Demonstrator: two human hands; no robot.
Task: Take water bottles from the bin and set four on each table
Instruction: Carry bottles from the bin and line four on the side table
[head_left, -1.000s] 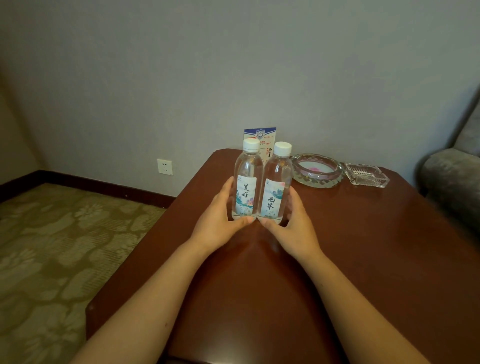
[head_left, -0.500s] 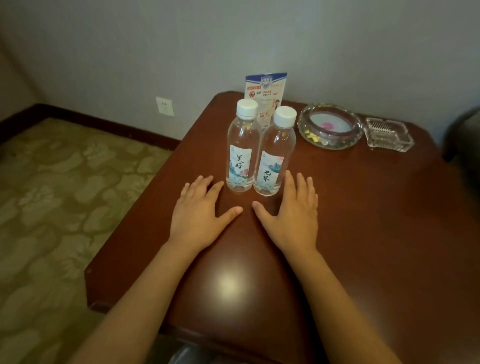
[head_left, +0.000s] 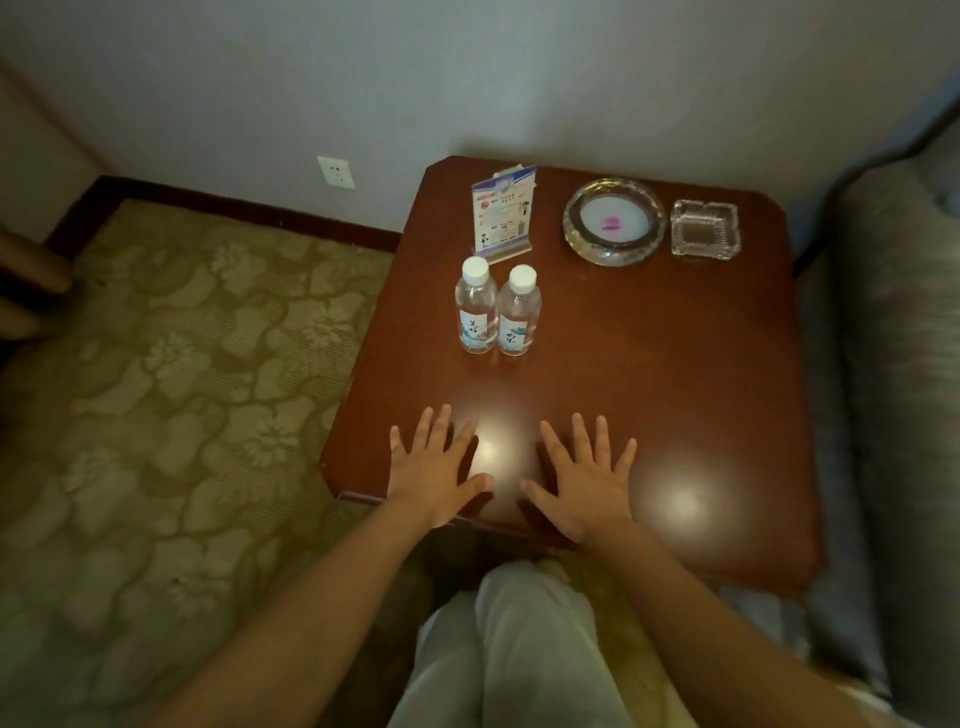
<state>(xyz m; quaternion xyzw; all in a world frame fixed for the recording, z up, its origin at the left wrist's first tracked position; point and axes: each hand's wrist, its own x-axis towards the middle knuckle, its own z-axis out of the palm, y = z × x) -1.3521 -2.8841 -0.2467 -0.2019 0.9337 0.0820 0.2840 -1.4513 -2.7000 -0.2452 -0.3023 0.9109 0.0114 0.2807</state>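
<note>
Two bottles (head_left: 475, 312) stand upright on the tabletop (head_left: 675, 389), touching side by side, white caps up and labels toward the person. They are left of the middle, just in front of a sign card (head_left: 503, 213). A round ashtray (head_left: 614, 221) and a square one (head_left: 705, 229) sit near the far edge to the right. From the hands the bottles lie straight ahead toward the wall, well apart from both. The left hand (head_left: 436, 470) is a little nearer, since the pair stands almost in line with it. The right hand (head_left: 584, 478) is off to their right. Both hands are wide, fingers straight and spread, holding nothing, over the near edge of the tabletop. Whether the palms touch the wood or float just above it I cannot tell. A second ago each hand gripped a bottle at its base. Half a second ago the hands lay flat just beside the bottles. Now they are back at the near edge, the view has pulled away and tipped down, and the person's legs show below. The bottles stand as they were set. With two of four placed here, the next move looks like a trip for more. The bin is not in view, so which way it lies cannot be said.
</note>
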